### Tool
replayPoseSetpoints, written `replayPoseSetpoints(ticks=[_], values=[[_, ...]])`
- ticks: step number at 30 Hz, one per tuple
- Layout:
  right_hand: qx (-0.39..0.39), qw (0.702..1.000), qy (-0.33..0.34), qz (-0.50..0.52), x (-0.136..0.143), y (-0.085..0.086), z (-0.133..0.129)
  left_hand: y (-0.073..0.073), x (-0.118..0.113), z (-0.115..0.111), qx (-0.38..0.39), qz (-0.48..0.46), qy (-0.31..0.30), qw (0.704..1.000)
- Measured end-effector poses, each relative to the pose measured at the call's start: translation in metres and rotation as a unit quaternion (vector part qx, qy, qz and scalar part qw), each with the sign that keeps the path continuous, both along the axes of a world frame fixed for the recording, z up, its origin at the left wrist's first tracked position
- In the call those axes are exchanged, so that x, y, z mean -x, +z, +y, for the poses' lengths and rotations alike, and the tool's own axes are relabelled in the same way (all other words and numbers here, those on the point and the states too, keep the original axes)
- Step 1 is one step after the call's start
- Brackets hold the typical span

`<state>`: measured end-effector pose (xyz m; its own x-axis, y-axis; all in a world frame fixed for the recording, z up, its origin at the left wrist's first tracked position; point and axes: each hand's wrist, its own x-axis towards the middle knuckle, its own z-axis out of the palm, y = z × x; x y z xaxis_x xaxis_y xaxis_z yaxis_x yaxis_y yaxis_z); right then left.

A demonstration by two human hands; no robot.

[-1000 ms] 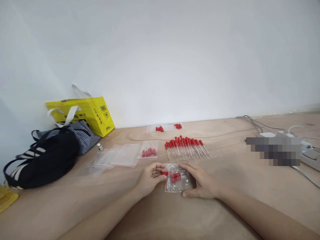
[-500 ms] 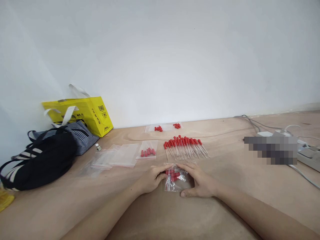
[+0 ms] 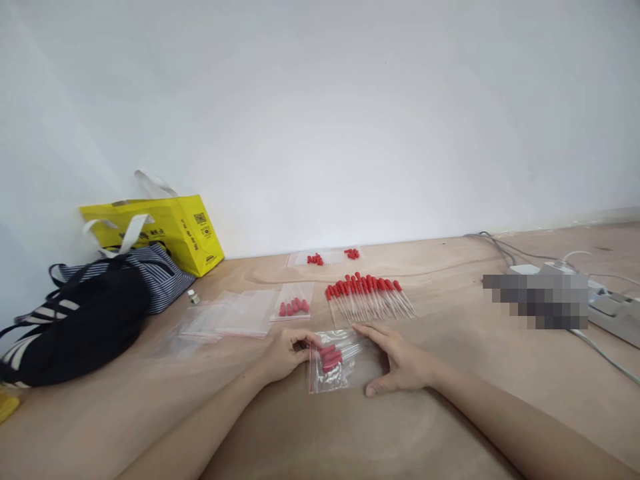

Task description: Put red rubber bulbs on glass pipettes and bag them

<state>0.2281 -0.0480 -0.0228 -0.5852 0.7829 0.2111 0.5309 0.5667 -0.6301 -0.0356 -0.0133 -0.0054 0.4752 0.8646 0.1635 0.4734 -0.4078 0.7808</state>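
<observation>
A clear zip-lock bag [image 3: 353, 379] lies on the table in front of me, holding a few glass droppers with red rubber bulbs [image 3: 331, 359]. At the red-lined zip end, my left hand [image 3: 289, 352] pinches the bag's edge between thumb and fingers. My right hand [image 3: 400, 360] rests around the bag's other end, thumb and fingers spread wide, the fingertips at its upper edge. Just beyond lies a fanned row of loose droppers [image 3: 370, 297], bulbs pointing away from me. To their left is another zip-lock bag [image 3: 300, 292] with several red bulbs showing.
Flat plastic bags [image 3: 245, 312] overlap at left, near a small vial [image 3: 193, 297]. More bagged droppers [image 3: 315, 259] lie by the wall. A black bag [image 3: 100, 320], striped bag [image 3: 165, 273] and yellow bag [image 3: 190, 233] stand left. Cables and a power strip [image 3: 613, 310] sit right.
The bag in front of me has shifted left and lies flatter, showing more of the droppers. My left hand has moved left with its zip end, away from my right hand.
</observation>
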Motion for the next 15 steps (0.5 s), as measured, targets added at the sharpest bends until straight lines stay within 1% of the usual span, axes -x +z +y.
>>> replayPoseSetpoints(ticks=[2, 4, 9, 11, 12, 13, 15], values=[[0.004, 1.0, 0.001, -0.003, -0.001, -0.001, 0.001, 0.005, -0.004, -0.001, 0.001, 0.016, -0.018, 1.0], [0.003, 1.0, 0.003, -0.005, 0.0, -0.001, 0.002, 0.007, -0.006, -0.002, 0.005, 0.028, -0.021, 0.999], [-0.004, 1.0, -0.003, -0.004, 0.001, -0.002, 0.002, -0.002, -0.011, -0.002, 0.006, 0.02, 0.031, 0.999], [-0.001, 1.0, -0.005, -0.005, 0.001, -0.002, 0.001, -0.003, -0.009, 0.0, 0.0, 0.022, 0.043, 0.999], [0.0, 1.0, -0.006, -0.005, 0.001, -0.002, 0.001, -0.001, -0.007, 0.002, 0.005, 0.029, 0.033, 0.999], [0.0, 1.0, -0.006, -0.005, 0.001, -0.002, 0.001, 0.003, -0.005, 0.004, 0.022, 0.039, 0.008, 0.999], [-0.001, 1.0, -0.007, -0.007, 0.001, -0.002, 0.001, 0.014, 0.0, 0.015, 0.077, 0.066, -0.064, 0.993]])
